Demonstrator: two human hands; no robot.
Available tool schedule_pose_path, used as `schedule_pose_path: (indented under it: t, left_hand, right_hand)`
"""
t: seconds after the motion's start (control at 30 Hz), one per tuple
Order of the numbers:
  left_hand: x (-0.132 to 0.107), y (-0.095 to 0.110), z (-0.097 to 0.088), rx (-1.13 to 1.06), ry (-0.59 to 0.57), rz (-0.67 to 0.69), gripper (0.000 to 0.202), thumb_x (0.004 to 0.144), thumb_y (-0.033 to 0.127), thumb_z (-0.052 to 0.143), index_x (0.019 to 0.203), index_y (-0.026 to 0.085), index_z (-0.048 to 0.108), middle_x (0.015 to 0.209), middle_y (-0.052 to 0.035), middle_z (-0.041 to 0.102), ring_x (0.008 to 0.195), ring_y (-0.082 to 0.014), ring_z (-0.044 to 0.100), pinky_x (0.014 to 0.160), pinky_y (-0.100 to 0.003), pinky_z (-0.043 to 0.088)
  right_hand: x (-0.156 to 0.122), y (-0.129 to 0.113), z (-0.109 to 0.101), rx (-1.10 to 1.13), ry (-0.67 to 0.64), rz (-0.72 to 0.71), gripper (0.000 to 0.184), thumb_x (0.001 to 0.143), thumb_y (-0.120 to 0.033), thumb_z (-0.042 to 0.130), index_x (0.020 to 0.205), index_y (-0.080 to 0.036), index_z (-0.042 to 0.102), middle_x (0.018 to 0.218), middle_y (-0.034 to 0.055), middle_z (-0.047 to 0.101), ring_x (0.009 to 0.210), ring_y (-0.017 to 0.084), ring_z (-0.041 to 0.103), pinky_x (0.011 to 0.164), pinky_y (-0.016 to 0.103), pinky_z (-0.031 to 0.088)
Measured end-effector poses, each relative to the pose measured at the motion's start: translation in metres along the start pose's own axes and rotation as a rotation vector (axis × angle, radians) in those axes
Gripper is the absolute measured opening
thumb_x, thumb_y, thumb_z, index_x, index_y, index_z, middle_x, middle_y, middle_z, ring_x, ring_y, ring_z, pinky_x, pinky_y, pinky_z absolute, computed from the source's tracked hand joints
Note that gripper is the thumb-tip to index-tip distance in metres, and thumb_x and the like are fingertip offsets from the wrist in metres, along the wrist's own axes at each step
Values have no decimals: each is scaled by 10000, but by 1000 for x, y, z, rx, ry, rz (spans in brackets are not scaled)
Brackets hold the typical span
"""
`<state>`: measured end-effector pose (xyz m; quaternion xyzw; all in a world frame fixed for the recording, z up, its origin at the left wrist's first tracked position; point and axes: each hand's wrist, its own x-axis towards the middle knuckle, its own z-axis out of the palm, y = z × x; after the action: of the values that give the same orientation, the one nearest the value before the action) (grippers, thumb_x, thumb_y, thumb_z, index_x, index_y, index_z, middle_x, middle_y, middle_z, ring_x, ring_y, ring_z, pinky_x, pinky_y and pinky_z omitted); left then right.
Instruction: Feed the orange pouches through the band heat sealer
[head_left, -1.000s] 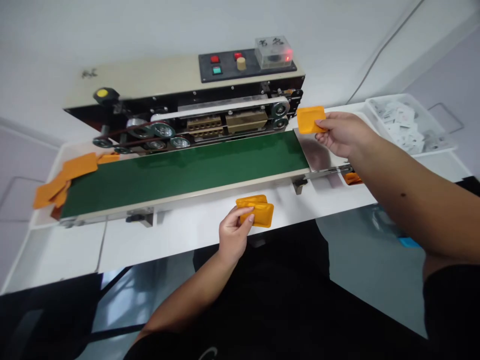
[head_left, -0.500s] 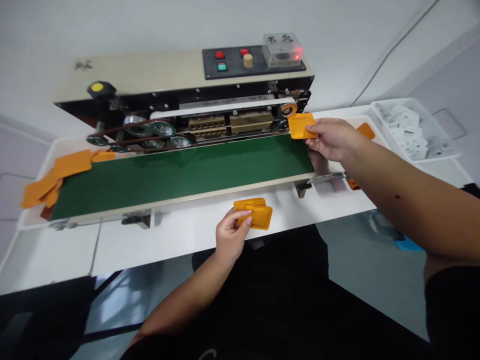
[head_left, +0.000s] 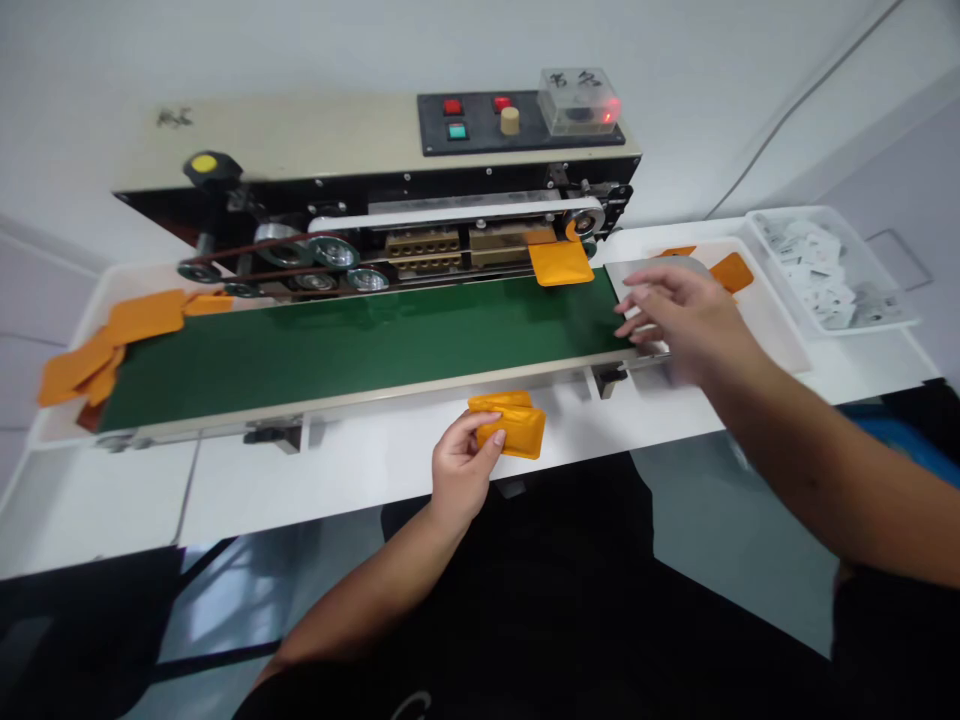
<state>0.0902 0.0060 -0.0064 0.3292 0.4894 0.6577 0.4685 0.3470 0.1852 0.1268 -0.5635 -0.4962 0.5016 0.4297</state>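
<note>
one long white worktop (head_left: 360, 460) runs right across, and on it sits the big beige-topped machine (head_left: 300, 145), rollers facing us! along its front, the green belt (head_left: 360, 335), flanked by a white tray at the left end (head_left: 127, 283) and another white tray at the right end (head_left: 776, 330). beyond that one, a clear bin (head_left: 866, 265) loaded with small white pieces (head_left: 810, 265). up top, the dark control panel (head_left: 480, 143).

now the right hand (head_left: 686, 315): nothing in it, fingers apart, just over the metal plate (head_left: 616, 274) at the belt's right end! the left hand (head_left: 461, 465), in front of the belt, is clamped on two overlapping orange packets (head_left: 517, 430), thumb on top.

clear box (head_left: 574, 105) on the panel, and look, a single orange packet (head_left: 562, 265) at the right-hand rollers, its near edge over the belt; whether the rollers grip it, i can't tell. more orange packets (head_left: 146, 315) are heaped at the left end, a few in the right tray. smallest of all: a tan knob (head_left: 510, 121), two red buttons (head_left: 452, 106), one teal button (head_left: 457, 131).
</note>
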Motion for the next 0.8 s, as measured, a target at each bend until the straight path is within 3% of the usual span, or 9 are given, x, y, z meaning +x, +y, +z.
schedule_pose_path:
  t: [0.1,0.17,0.3,0.43,0.6,0.8]
  left_hand:
    - [3,4,11,-65,0,-18,403,837,408,955,1121,240,724,1048,-52,783,903,-182,764,804,-278,604]
    - [5,8,23,-118,-9,-25,475,844,418,952,1182,270,652,1076,-43,779,932,-182,772,840,-288,612]
    - [7,20,47,-177,-30,-64,694,836,409,963,1384,339,544,1063,-14,781,965,-188,792,895,-310,630]
    - [8,26,62,-190,-45,-115,834,778,390,1004,1477,332,554,1114,-33,801,1014,-214,801,931,-336,646]
    - [8,24,63,-197,-96,-181,560,756,436,1011,1201,239,734,1202,-89,817,1062,-248,798,945,-382,656]
    - [6,23,61,-228,-135,-229,454,786,443,992,1105,218,761,1134,-71,827,1033,-229,797,968,-398,664]
  right_hand:
    - [-53,25,4,-16,-139,-108,234,896,-322,876,1080,-210,785,892,37,787,657,153,745,550,243,607]
    - [-85,42,14,-34,-238,-118,276,910,-366,865,1144,-237,794,970,52,795,762,176,762,636,284,634]
    - [-122,68,44,-39,-289,-117,435,889,-415,891,1285,-284,768,1151,71,798,893,213,760,736,342,647]
    - [-126,82,62,21,-186,-100,361,891,-436,893,1191,-272,774,1084,52,799,879,212,747,767,352,634]
    - [-121,83,61,159,-121,-43,279,852,-440,921,996,-247,781,758,-13,713,618,152,642,578,296,566]
    - [-119,85,60,250,-36,-44,282,813,-407,930,987,-242,782,813,-3,738,614,142,637,574,295,563]
